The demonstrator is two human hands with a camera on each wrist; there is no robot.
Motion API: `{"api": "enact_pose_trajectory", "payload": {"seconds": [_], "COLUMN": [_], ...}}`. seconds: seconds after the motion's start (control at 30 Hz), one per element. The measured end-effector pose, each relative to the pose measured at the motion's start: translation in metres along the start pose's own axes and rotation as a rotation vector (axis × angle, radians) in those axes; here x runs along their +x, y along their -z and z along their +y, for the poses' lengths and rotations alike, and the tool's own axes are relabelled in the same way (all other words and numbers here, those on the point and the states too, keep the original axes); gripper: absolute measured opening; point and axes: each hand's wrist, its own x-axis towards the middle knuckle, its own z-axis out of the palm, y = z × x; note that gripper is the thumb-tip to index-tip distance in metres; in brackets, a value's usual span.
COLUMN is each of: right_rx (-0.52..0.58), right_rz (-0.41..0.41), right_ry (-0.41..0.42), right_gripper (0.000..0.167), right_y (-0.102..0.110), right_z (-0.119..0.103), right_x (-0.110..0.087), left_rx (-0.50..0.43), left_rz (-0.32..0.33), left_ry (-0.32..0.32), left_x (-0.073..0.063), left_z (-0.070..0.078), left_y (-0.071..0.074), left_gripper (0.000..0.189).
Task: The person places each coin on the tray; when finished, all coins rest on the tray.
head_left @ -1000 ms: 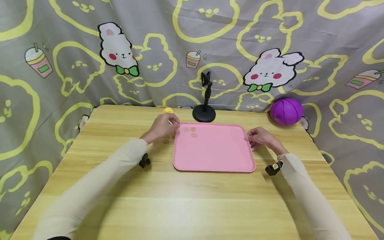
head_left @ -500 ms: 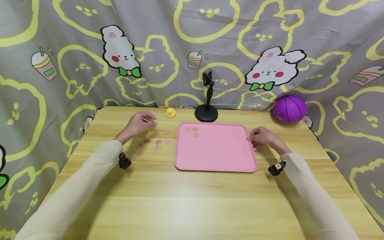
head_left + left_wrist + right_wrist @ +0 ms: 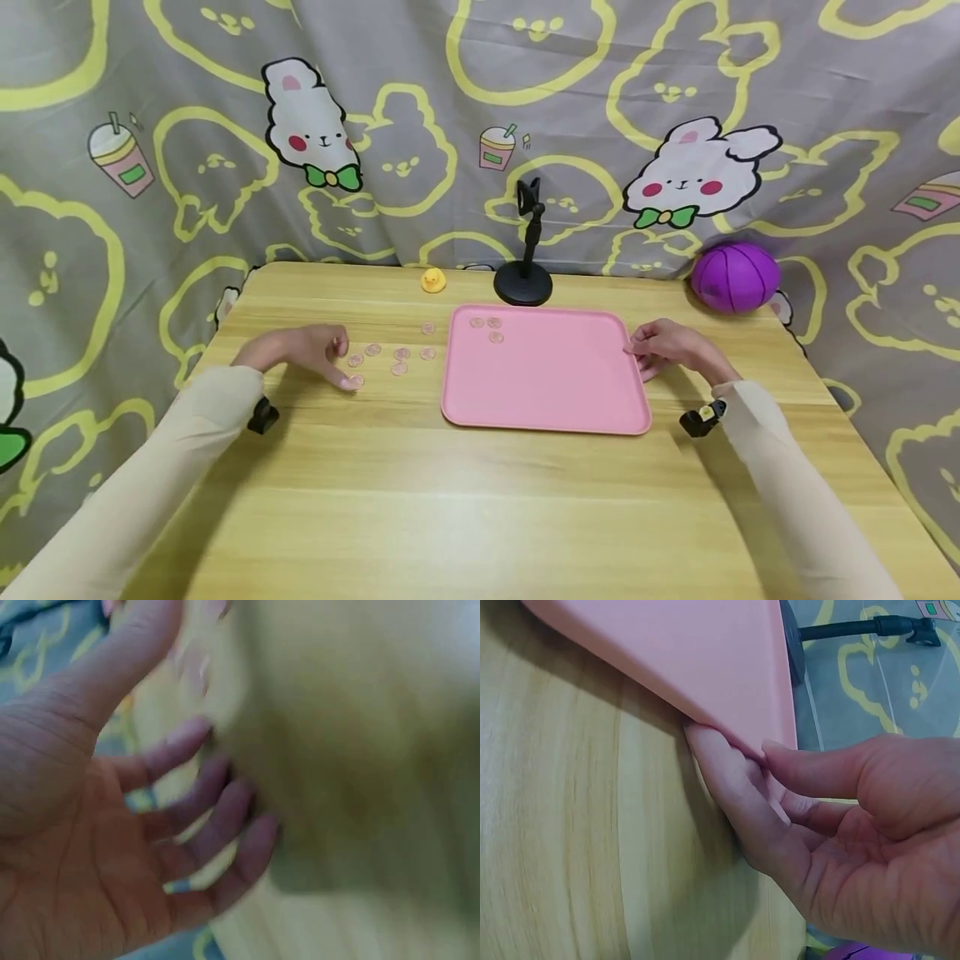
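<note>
A pink tray (image 3: 551, 375) lies on the wooden table with 3 coin-like round discs (image 3: 496, 337) near its far left corner. My right hand (image 3: 663, 346) pinches its right rim; in the right wrist view the thumb (image 3: 817, 769) is on the rim and the index finger lies along the outside. To the tray's left, several more coin-like discs (image 3: 402, 354) are scattered on the wood. Among the leftmost of these, my left hand (image 3: 307, 350) hovers low, its thumb tip right at one disc. In the left wrist view its fingers (image 3: 225, 817) are loosely bent around nothing.
Behind the tray stands a black phone holder (image 3: 523, 283) on a round base. A small yellow rubber duck (image 3: 432, 280) sits left of it, and a purple ball (image 3: 735, 277) at the back right. A patterned curtain (image 3: 420, 50) hangs along the table's far edge.
My left hand has moved from the tray's far left corner leftward and down to the leftmost discs. The discs and duck it covered now show. My right hand keeps its hold on the tray.
</note>
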Motion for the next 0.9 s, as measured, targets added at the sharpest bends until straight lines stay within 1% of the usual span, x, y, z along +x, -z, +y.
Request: {"api": "enact_pose_trajectory", "payload": {"seconds": [0.03,0.07,0.13,0.2,0.27,0.37,0.4,0.47,0.53,0.6,0.63,0.7,0.77,0.9], "right_rx": [0.01,0.018,0.028,0.025,0.02,0.016,0.016,0.017,0.015,0.018,0.022,0.025,0.031,0.034], "right_rz": [-0.008,-0.013,-0.019,-0.023,-0.022,-0.016,-0.011,-0.001,0.001,0.002,0.001,-0.012,-0.018,-0.029], "right_ry": [-0.005,-0.008,-0.008,-0.006,-0.006,-0.009,-0.009,-0.009,-0.006,-0.008,-0.012,-0.011,-0.015,-0.008], "right_gripper": [0.013,0.013,0.015,0.017,0.019,0.02,0.021,0.021,0.021,0.02,0.02,0.02,0.021,0.022], "right_y": [0.001,0.002,0.003,0.003,0.002,0.001,0.002,0.002,0.003,0.004,0.004,0.004,0.004,0.003], "right_z": [0.002,0.002,0.003,0.003,0.001,0.0,0.0,0.0,0.0,0.0,0.0,0.001,0.002,0.004], "right_x": [0.0,-0.001,-0.001,0.0,0.001,0.001,0.001,0.0,-0.002,-0.003,-0.003,-0.003,-0.001,0.001], "left_rx": [0.05,0.089,0.136,0.15,0.138,0.094,0.064,-0.014,-0.114,-0.206,-0.232,-0.255,-0.253,-0.2], "left_rz": [-0.001,0.012,0.058,0.096,0.123,0.157,0.173,0.214,0.263,0.308,0.326,0.352,0.365,0.417], "left_ry": [0.026,0.044,0.068,0.079,0.067,0.034,0.025,0.013,0.006,0.01,0.012,0.022,0.03,0.025], "left_x": [0.0,0.0,0.0,0.0,0.001,0.004,0.005,0.007,0.008,0.009,0.01,0.01,0.009,0.009], "left_z": [0.003,0.007,0.011,0.011,0.007,-0.003,-0.006,-0.012,-0.017,-0.022,-0.024,-0.026,-0.028,-0.03], "left_y": [-0.004,-0.008,-0.013,-0.012,-0.007,-0.001,-0.002,-0.004,-0.009,-0.013,-0.014,-0.016,-0.018,-0.018], "left_gripper": [0.056,0.057,0.056,0.051,0.045,0.039,0.037,0.034,0.032,0.029,0.028,0.027,0.025,0.017]}}
